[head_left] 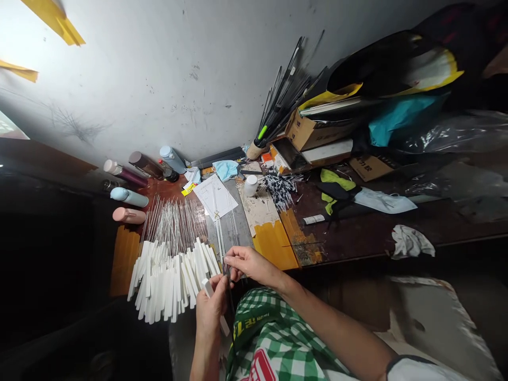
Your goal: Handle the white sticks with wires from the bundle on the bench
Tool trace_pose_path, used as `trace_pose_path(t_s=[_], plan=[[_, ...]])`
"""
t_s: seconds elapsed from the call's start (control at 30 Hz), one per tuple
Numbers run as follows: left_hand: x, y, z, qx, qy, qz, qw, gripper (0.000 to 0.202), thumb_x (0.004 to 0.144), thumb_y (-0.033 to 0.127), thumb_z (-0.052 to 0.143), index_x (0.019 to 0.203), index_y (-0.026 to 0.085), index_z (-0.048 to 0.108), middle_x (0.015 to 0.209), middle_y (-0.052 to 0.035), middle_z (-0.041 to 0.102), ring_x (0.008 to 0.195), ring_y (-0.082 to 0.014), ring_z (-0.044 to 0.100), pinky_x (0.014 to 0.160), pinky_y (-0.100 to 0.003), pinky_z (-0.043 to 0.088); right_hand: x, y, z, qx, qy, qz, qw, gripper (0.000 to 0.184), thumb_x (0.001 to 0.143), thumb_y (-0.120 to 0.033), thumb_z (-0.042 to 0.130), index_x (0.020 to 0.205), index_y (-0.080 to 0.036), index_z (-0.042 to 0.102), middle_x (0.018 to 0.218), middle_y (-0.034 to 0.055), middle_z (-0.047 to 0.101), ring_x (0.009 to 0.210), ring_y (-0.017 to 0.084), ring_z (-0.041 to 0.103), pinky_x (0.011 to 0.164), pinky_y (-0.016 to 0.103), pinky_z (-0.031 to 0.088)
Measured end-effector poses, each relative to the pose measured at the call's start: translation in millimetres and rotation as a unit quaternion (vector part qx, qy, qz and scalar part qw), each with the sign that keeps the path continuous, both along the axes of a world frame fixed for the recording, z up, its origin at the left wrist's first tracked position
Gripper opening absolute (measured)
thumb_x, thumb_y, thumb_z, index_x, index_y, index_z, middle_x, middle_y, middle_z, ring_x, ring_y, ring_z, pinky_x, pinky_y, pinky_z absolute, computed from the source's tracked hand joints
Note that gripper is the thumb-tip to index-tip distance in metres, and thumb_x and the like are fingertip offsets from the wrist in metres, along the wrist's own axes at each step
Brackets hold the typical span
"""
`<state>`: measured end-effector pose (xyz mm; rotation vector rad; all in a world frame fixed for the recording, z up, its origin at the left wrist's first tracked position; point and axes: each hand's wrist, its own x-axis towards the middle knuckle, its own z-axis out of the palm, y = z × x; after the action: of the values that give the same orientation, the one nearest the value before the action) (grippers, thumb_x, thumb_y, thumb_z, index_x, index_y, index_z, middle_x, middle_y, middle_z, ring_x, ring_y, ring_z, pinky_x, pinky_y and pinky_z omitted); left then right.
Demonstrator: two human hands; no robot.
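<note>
Fingers [234, 264] pinch thin rod [229, 286]; cup [254, 150] holds black rods [283, 95].

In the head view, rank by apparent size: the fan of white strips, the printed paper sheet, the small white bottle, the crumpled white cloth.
Largest to smallest:
1. fan of white strips
2. printed paper sheet
3. crumpled white cloth
4. small white bottle
The strips lie nearest the camera, which enlarges them.

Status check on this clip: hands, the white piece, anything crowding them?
Left hand shut on white strip. Right hand pinching thin rod at the strip. Fanned pile of white strips close on the left.
</note>
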<state>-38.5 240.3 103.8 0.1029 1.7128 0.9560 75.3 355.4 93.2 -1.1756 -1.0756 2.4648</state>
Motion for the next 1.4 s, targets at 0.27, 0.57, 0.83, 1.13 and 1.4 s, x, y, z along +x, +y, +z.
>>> trace_pose_path(t_s=[0.27, 0.57, 0.83, 1.13, 1.4], plan=[[-3, -2, -1.9, 0.005, -0.009, 0.022, 1.000, 0.059, 0.052, 0.061, 0.084, 0.077, 0.010, 0.070, 0.063, -0.0021, 0.062, 0.037, -0.0003, 0.029, 0.037, -0.019, 0.016, -5, -3, -2.6, -0.001, -0.001, 0.006, 1.000, 0.035, 0.077, -0.049, 0.067, 0.080, -0.016, 0.056, 0.052, -0.0039, 0.063, 0.047, 0.010, 0.061, 0.050, 0.020, 0.048], [-4, -5, -6.5, -0.018, 0.001, 0.028, 0.999, 0.062, 0.050, 0.064, 0.083, 0.076, 0.010, 0.069, 0.052, 0.0033, 0.051, 0.038, -0.0018, 0.028, 0.038, -0.019, 0.017, -8, -6, -10.8, 0.003, -0.019, 0.018, 1.000, 0.020, 0.085, -0.034, 0.064, 0.082, -0.016, 0.054, 0.053, -0.0037, 0.065, 0.047, 0.010, 0.063, 0.049, 0.018, 0.049], [-1, 0, 4.6, -0.027, 0.004, 0.027, 0.999, 0.061, 0.050, 0.065, 0.083, 0.075, 0.011, 0.067, 0.047, 0.0065, 0.044, 0.041, -0.0022, 0.025, 0.040, -0.018, 0.018, -8, -3, -3.0, -0.009, -0.044, 0.031, 0.999, 0.012, 0.091, -0.016, 0.054, 0.079, -0.016, 0.054, 0.052, -0.0041, 0.064, 0.047, 0.010, 0.064, 0.050, 0.018, 0.051], [2, -1, 7.6, -0.021, 0.010, -0.003, 1.000, 0.061, 0.053, 0.068, 0.080, 0.071, 0.012, 0.062, 0.044, 0.0095, 0.031, 0.042, -0.0028, 0.022, 0.042, -0.018, 0.016, -5, -5, -3.2, -0.027, -0.023, 0.029, 0.999, 0.012, 0.092, -0.012, 0.048, 0.081, -0.016, 0.050, 0.051, -0.0057, 0.063, 0.046, 0.009, 0.063, 0.051, 0.018, 0.052], [3, -6, -0.8, -0.009, 0.020, -0.002, 1.000, 0.059, 0.058, 0.066, 0.079, 0.075, 0.012, 0.063, 0.046, 0.0090, 0.033, 0.042, -0.0029, 0.023, 0.041, -0.018, 0.016, -3, -8, -8.0, -0.030, -0.009, 0.025, 0.999, 0.007, 0.088, -0.017, 0.056, 0.082, -0.015, 0.054, 0.053, -0.0047, 0.064, 0.045, 0.009, 0.062, 0.052, 0.019, 0.052]])
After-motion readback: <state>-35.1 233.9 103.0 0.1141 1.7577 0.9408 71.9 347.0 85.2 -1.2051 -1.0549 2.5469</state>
